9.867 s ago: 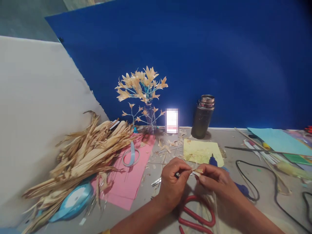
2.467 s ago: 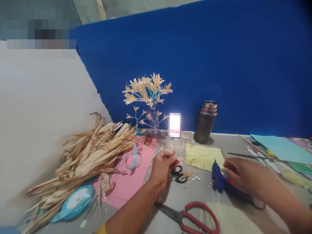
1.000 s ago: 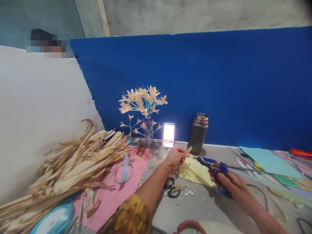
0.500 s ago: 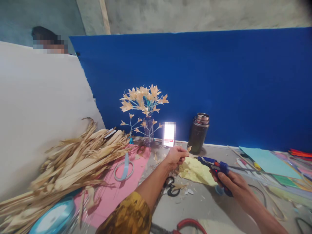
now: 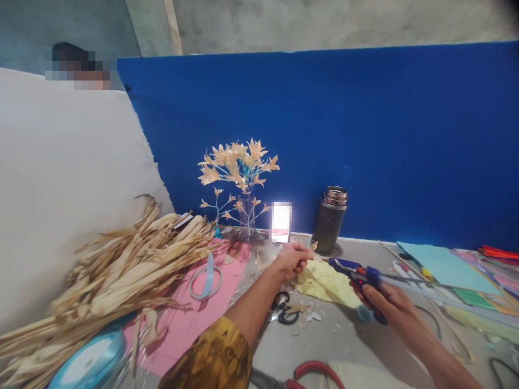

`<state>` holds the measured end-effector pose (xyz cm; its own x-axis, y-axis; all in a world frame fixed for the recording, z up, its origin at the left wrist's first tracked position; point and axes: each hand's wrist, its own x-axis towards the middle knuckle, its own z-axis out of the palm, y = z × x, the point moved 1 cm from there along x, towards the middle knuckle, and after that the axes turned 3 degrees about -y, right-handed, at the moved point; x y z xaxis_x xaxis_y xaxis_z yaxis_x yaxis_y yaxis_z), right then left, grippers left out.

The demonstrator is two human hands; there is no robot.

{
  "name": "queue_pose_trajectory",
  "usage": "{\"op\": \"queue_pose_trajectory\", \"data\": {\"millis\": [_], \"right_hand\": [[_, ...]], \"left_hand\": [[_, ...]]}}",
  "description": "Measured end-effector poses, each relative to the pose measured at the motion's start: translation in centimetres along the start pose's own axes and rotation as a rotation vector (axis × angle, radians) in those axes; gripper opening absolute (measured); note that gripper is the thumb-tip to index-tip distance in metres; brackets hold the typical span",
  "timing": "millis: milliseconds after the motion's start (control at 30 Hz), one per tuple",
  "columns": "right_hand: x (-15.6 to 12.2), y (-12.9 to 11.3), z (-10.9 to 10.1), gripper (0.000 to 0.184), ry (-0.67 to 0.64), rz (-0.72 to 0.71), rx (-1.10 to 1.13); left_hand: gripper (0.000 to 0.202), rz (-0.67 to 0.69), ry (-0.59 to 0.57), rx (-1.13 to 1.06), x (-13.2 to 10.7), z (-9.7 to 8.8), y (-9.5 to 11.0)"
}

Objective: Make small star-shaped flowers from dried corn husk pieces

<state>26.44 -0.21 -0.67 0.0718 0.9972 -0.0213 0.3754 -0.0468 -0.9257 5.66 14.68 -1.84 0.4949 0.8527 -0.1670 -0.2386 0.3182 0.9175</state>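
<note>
My left hand is raised above the table, its fingers pinched on a small husk flower piece. My right hand is closed round a blue glue gun, whose nozzle points left and almost touches the flower piece. Below the two hands lies a yellow sheet. Small black scissors rest on the table under my left wrist.
A pile of dried corn husks fills the left side beside pink paper and blue ribbon rolls. A vase of husk flowers, a lit phone and a metal flask stand against the blue board. Red-handled scissors lie near me. Coloured papers and sticks lie at right.
Both hands hold nearly the same pose as half a second ago; the glue gun nozzle has edged slightly closer to the flower piece. Earlier, my right hand picked the gun up from the table.
</note>
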Motion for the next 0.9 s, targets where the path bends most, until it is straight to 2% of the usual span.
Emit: {"op": "queue_pose_trajectory", "data": {"millis": [900], "right_hand": [[-0.3,-1.2,0.1,0.048,0.062,-0.009,-0.121]], "left_hand": [[0.037,-0.030,0.016,-0.008,0.0,-0.2,-0.1]]}}
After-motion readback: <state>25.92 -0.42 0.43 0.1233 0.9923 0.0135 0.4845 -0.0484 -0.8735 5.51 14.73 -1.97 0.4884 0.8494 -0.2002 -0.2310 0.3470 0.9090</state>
